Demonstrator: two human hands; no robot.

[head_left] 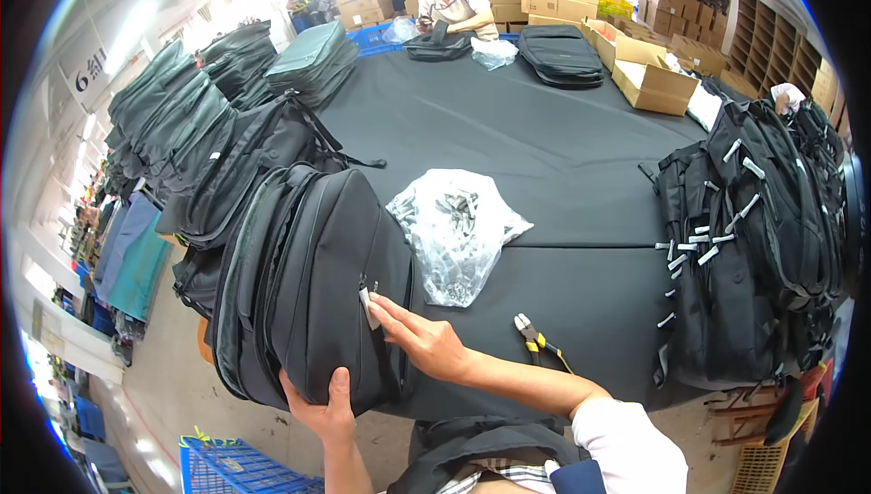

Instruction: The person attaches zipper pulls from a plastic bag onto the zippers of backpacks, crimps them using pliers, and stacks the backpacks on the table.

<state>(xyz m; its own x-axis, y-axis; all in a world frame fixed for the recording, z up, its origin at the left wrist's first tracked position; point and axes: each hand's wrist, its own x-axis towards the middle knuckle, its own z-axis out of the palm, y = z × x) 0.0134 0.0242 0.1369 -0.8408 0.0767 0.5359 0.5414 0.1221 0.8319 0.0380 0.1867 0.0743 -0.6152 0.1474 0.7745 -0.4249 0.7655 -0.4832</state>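
A black backpack point(328, 285) stands on the near left of the black-covered table. My left hand point(322, 408) grips its lower edge, thumb on the front panel and fingers mostly hidden behind. With fingers drawn together, my right hand point(422, 342) holds a small white tag point(367, 309) at the zipper on the bag's front. Beyond the bag lies a clear plastic bag point(458, 231) full of small grey and white pieces. A pair of cutting pliers point(537, 338) with yellow and black handles rests to the right of my right hand.
Black backpacks with white zipper tags point(739, 240) are piled at the right. More bags point(181, 113) line the left side. Across the table point(581, 154) a person point(456, 6) handles a dark bag. An open carton point(651, 81) sits far right; a blue crate point(240, 469) is below left.
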